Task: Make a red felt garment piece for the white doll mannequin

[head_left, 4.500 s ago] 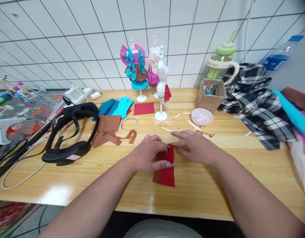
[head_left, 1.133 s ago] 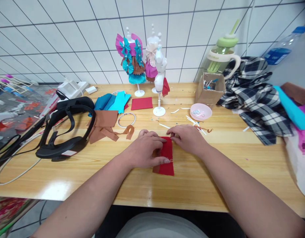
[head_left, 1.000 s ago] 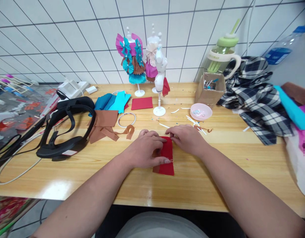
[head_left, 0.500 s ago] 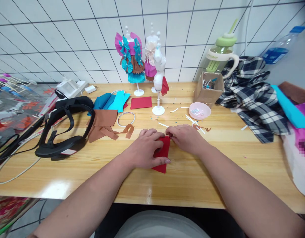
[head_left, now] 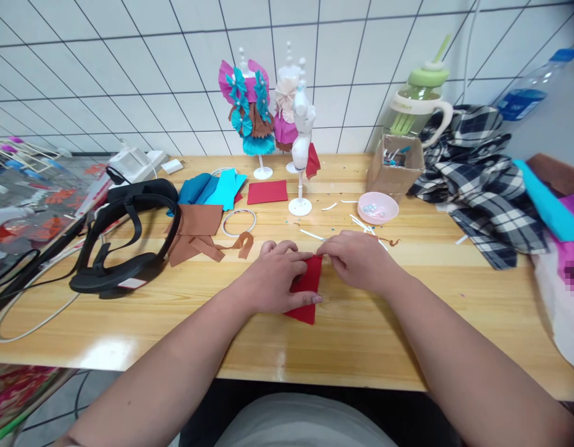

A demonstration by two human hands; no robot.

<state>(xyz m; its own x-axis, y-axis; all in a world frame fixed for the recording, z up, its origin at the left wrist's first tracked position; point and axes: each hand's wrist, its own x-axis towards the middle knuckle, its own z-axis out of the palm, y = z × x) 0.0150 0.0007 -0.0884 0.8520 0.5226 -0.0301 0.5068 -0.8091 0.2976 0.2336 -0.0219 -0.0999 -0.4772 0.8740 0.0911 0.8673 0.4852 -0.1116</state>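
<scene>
A piece of red cloth (head_left: 312,277) lies flat on the wooden table in front of me. Across its left part rests my left hand (head_left: 274,279), open, thumb and fingers apart, holding the cloth down against the tabletop. The thumb reaches to the cloth's right edge. At the far right corner, the fingertips of my right hand (head_left: 356,259) are pinched together on the cloth's edge. Part of the cloth is hidden under my left palm. Beyond the hands stands a small white dress form (head_left: 300,152) with a scrap of red cloth (head_left: 312,161) at its side.
Two dressed forms, one in a purple and teal outfit (head_left: 252,118), stand behind. Brown cloth (head_left: 200,220), a white ring (head_left: 239,223) and a black headset (head_left: 123,239) lie left. Right are a pink bowl (head_left: 378,208), a cardboard box (head_left: 395,174) and a plaid cloth (head_left: 473,167).
My right hand has shifted slightly at the cloth's far corner, its fingers still pinched. My left hand stays pressed on the cloth. The whole view has moved a little.
</scene>
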